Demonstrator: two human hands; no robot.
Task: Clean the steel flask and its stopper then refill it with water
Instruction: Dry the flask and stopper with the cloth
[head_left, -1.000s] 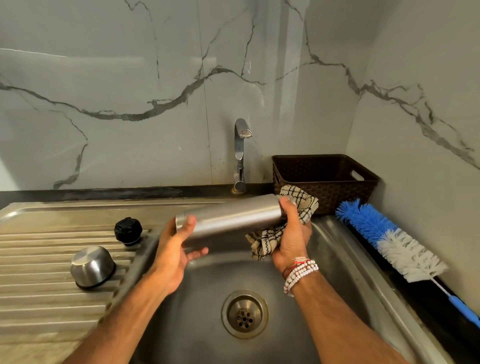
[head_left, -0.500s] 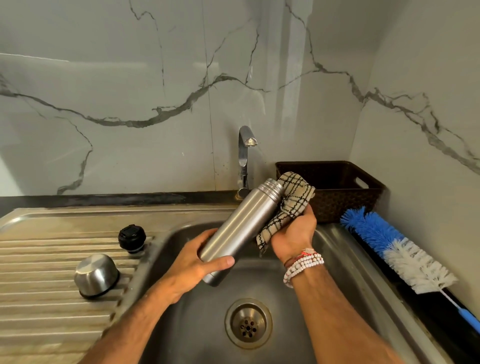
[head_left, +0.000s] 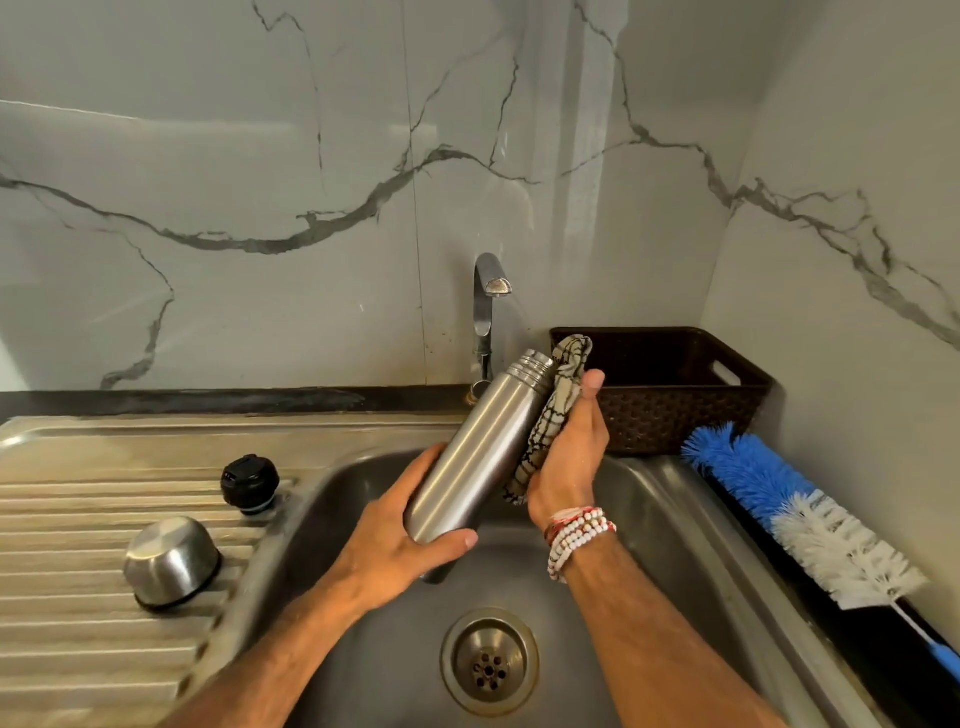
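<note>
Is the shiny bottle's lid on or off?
Off. The flask shows a bare threaded neck; the black stopper and steel cap sit on the draining board.

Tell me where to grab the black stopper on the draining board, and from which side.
Probably best from straight above, pinching the round sides of the stopper: it stands upright on the ribbed draining board, top free, with the steel cup apart from it. Both hands are busy: the left hand grips the flask, the right hand holds the cloth.
</note>
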